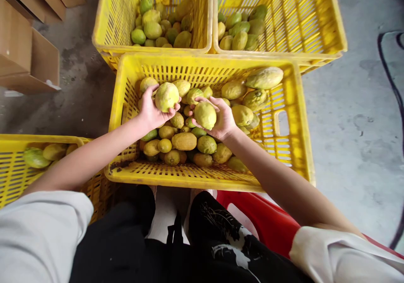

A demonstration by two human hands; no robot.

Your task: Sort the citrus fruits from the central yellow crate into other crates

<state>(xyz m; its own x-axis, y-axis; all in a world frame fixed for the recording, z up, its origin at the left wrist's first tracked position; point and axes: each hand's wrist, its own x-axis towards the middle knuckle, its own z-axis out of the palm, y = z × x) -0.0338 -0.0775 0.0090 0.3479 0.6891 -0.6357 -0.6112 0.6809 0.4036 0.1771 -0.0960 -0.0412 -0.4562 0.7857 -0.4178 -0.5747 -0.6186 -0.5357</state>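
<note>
Fingers [173, 111] clasp one fruit [167, 97] in left hand [150, 113], another fruit [205, 115] in right hand [224, 122].

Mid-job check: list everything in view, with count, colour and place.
near crate: one, yellow, centre
far-left crate: one, yellow, top, left of centre
far-right crate: one, yellow, top, right of centre
side crate: one, yellow, left edge
left-hand fruit: one, yellow-green, over near crate
right-hand fruit: one, yellow-green, over near crate
loose fruit: many, yellow to green, in all four crates
cardboard boxes: several, brown, top left
red object: one, red, partly hidden, lower right
cable: one, black, right edge
floor: one, grey, around crates
left hand: one, bare, holding left-hand fruit
right hand: one, bare, holding right-hand fruit
sleeves: two, white, lower corners
trousers: one pair, black, white-patterned on one leg, bottom
</note>
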